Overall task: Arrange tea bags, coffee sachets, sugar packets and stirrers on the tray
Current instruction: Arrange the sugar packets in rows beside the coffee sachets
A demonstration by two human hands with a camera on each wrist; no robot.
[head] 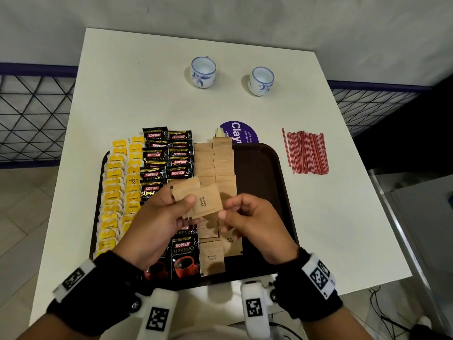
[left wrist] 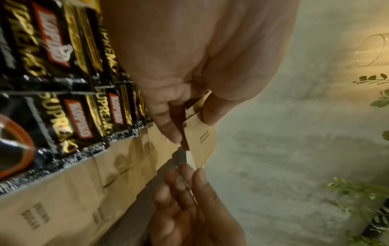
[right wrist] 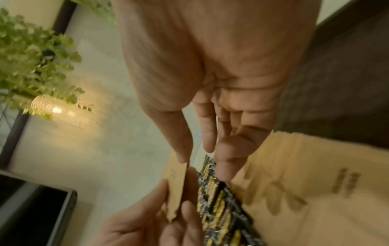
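On the dark brown tray [head: 257, 168], yellow tea bags [head: 117, 190] fill the left side, black coffee sachets [head: 169, 158] with red and gold labels come next, then plain tan sugar packets [head: 215, 165]. Right of the tray lie red-and-white striped stirrers [head: 306, 152]. Beyond it stand two white cups [head: 203, 72] with blue painted patterns.
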